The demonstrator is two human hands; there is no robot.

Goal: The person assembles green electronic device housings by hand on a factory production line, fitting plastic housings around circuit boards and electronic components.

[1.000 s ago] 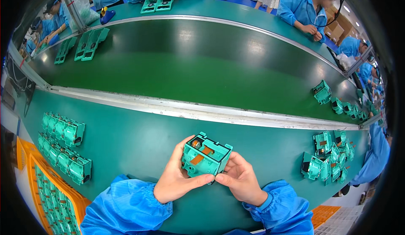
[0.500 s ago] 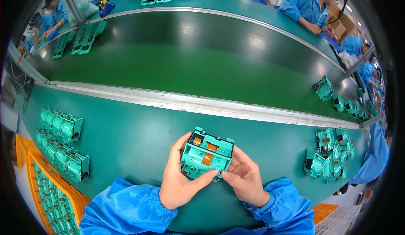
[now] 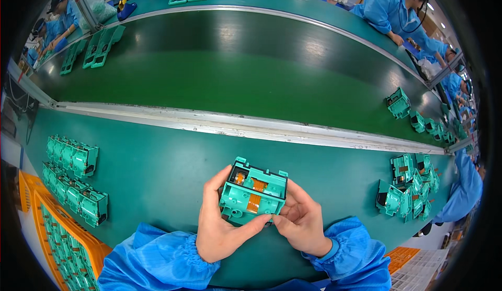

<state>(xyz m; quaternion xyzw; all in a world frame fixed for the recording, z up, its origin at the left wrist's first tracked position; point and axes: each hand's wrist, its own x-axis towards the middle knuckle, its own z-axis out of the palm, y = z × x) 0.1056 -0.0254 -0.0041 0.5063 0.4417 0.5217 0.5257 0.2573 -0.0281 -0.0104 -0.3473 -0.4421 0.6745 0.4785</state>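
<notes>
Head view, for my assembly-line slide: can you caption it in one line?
Both hands, left hand and right hand, hold a teal plastic housing above the green workbench.

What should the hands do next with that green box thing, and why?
Probably press the orange ribbon strip flat into the green plastic housing. Both the left hand and right hand cradle it above the bench, open side up, thumbs near the strip.
</notes>
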